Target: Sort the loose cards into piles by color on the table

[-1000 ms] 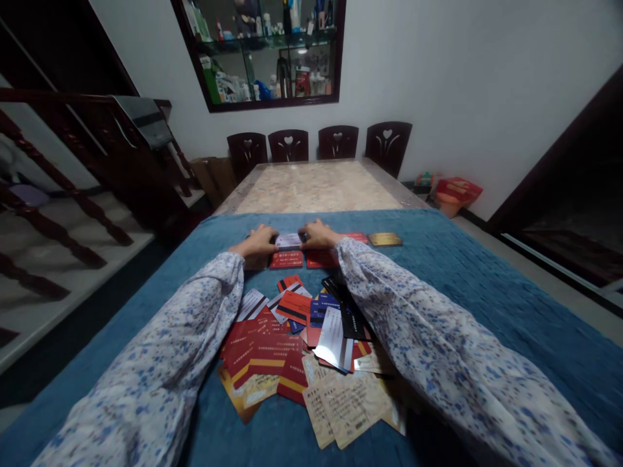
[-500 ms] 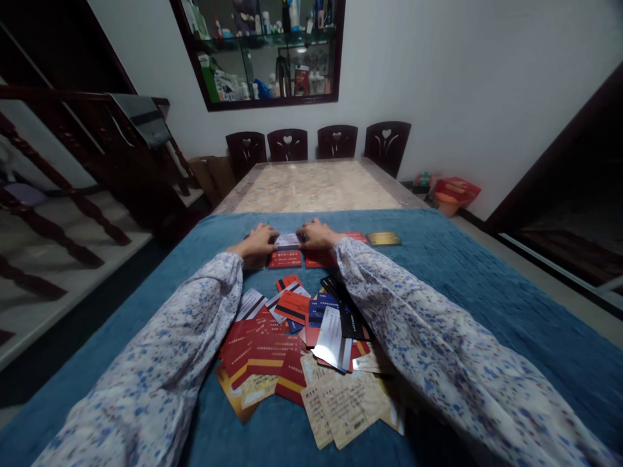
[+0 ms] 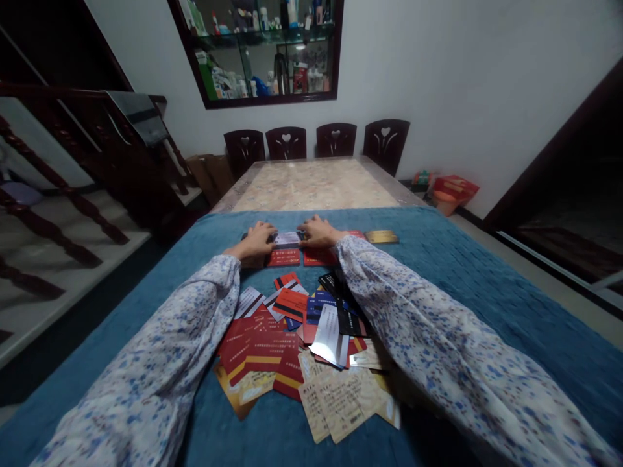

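Observation:
Both arms reach far forward over a blue cloth [image 3: 462, 272]. My left hand [image 3: 256, 238] and my right hand [image 3: 318, 231] pinch the two ends of a pale card [image 3: 287, 238], fingers curled on its edges. Just below it lie two red cards [image 3: 283, 257] side by side, and the right one [image 3: 316, 259] sits partly under my right wrist. A gold card [image 3: 381, 237] lies to the right of my right hand. A loose heap of red, blue, black, white and tan cards [image 3: 302, 344] is spread between my forearms, nearer to me.
Beyond the cloth, the marble tabletop [image 3: 311, 185] runs to several dark chairs [image 3: 287, 143] at the wall. A glass cabinet [image 3: 265, 48] with bottles hangs above. A wooden stair rail [image 3: 63, 168] stands left; a red bag [image 3: 455, 189] lies on the floor right.
Both hands stay on the pale card with hardly any movement. The view has tipped slightly, shifting everything up a little.

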{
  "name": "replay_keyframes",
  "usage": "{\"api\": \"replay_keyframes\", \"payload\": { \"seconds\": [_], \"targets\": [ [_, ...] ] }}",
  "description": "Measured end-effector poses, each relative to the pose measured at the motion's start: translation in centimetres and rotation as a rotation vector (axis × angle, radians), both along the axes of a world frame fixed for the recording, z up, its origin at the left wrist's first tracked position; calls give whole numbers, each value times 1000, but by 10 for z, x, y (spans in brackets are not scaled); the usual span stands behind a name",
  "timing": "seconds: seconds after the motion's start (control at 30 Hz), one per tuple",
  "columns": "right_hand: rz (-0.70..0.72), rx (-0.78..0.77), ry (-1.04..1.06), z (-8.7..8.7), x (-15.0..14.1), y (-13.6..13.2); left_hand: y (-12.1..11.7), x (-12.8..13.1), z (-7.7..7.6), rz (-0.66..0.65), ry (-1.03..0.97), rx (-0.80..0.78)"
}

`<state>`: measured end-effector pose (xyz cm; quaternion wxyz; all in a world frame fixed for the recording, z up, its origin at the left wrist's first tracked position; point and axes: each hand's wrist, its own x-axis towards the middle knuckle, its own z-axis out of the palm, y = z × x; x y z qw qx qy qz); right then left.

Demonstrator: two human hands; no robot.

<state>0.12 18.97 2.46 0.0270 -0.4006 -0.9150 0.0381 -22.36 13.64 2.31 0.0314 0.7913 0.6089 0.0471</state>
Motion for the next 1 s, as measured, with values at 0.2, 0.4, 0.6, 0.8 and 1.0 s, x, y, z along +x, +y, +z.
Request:
{"api": "replay_keyframes", "payload": {
  "seconds": [0.2, 0.4, 0.6, 0.8, 1.0],
  "targets": [
    [26, 76, 59, -1, 13, -2, -7, 3, -3, -5, -68, 128],
    [74, 119, 125, 3, 27, -13, -21, 18, 1, -3, -89, 224],
    [88, 134, 141, 6, 44, -25, -35, 31, 0, -39, -116, 266],
    [84, 139, 124, 7, 67, -42, -50, 45, -2, -83, -131, 284],
    [79, 114, 124, 9, 89, -58, -66, 62, -2, -102, -144, 276]
  ]
}}
